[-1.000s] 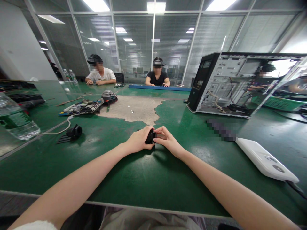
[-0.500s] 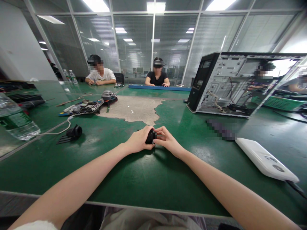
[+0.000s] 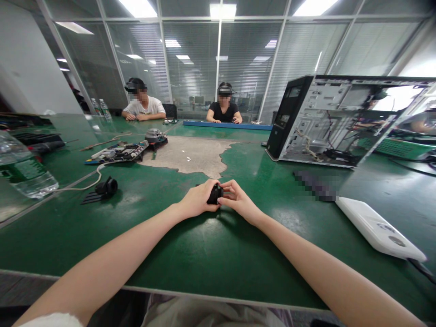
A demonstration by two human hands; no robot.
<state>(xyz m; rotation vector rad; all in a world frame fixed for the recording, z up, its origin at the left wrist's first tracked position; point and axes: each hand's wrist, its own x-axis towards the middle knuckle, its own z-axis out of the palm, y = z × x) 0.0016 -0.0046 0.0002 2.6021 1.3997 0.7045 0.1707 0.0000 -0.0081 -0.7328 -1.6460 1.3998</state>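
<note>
A small black cylindrical part (image 3: 214, 195), its exact kind unclear, is between my two hands just above the green table (image 3: 190, 259). My left hand (image 3: 197, 200) wraps round its left side, thumb toward me. With bent fingertips and thumb, my right hand (image 3: 238, 200) grips its right end. Much of the part is hidden by the fingers. To the left lies another black piece (image 3: 105, 188) with a round ring and flat prongs.
An open computer case (image 3: 289, 122) stands at the back right, with a white power bank (image 3: 381, 227) nearer. A circuit board (image 3: 119, 152) and a water bottle (image 3: 27, 172) are on the left. Two people (image 3: 145, 106) sit across the table.
Both hands keep the same hold on the black part. The view has shifted very slightly; nothing else has clearly moved on the table.
</note>
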